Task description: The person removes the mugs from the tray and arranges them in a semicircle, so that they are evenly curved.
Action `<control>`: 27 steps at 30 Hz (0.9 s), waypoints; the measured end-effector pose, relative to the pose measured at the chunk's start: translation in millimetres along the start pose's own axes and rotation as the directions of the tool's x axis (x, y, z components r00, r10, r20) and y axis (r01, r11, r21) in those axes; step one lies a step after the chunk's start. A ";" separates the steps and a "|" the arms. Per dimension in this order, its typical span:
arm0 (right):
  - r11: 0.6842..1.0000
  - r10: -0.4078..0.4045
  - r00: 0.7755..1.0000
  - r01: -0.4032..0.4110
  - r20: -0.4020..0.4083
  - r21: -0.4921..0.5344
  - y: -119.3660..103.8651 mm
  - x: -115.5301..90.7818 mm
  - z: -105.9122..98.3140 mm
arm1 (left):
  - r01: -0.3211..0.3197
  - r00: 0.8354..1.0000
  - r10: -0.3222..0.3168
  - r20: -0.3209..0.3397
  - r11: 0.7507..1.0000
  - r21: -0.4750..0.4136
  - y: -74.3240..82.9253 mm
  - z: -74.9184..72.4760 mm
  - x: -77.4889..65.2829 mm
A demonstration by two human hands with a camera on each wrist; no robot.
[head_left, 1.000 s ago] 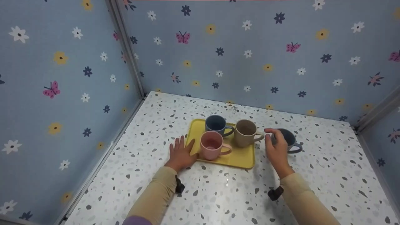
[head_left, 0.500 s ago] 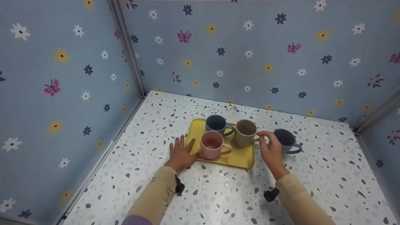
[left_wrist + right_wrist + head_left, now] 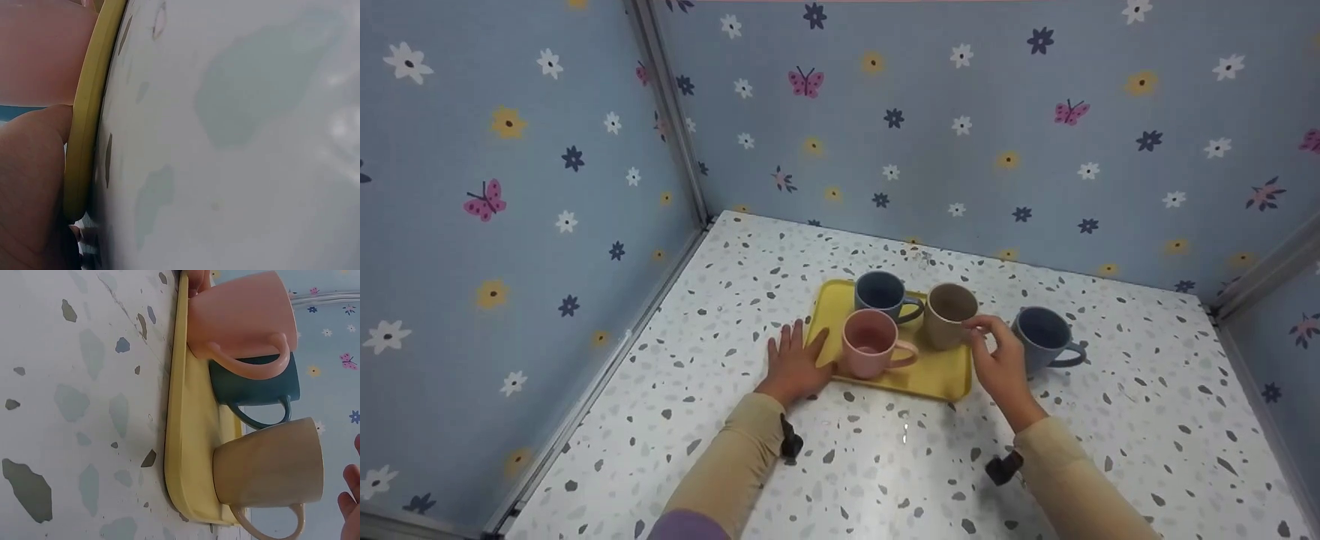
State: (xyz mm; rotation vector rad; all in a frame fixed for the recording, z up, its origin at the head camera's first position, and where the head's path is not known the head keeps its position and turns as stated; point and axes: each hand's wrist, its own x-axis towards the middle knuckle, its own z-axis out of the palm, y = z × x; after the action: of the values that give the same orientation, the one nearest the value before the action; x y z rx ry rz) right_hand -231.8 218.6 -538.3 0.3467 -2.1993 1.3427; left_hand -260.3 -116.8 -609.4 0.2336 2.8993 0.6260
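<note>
A yellow tray (image 3: 919,384) bears a pink mug (image 3: 864,361), a dark blue mug (image 3: 877,294) and a beige mug (image 3: 942,331), all upright. My left hand (image 3: 795,369) lies with spread fingers at the tray's left side. In the left wrist view its thumb (image 3: 39,126) is right at the tray rim (image 3: 87,112), close to the pink mug. My right hand (image 3: 1001,367) hovers by the beige mug, covering its handle in the head view. The right wrist view shows that handle (image 3: 301,523) free, with bent fingers (image 3: 354,486) apart from the mug.
A second blue mug (image 3: 1044,334) stands on the speckled table (image 3: 1140,390) right of the tray, its handle pointing right. Flower-patterned panels (image 3: 930,150) enclose the back and sides. Black wrist cameras (image 3: 1003,468) are strapped to both sleeves.
My right hand has moved left from beside the right-hand blue mug to the beige mug. My left hand, tray and mugs keep their places; the head view shifts slightly.
</note>
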 end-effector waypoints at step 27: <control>0.997 0.064 0.997 -0.066 0.047 0.042 -51.7 -6.9 22.6 | 0.002 1.000 -0.002 0.000 1.000 -0.009 0.5 -0.8 -0.2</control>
State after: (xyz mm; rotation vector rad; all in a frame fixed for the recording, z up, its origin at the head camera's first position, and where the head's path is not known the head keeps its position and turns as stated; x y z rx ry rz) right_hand -208.5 173.9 -511.9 0.3269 -2.2387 1.4333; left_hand -260.3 -116.7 -608.5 0.2289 2.8953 0.6390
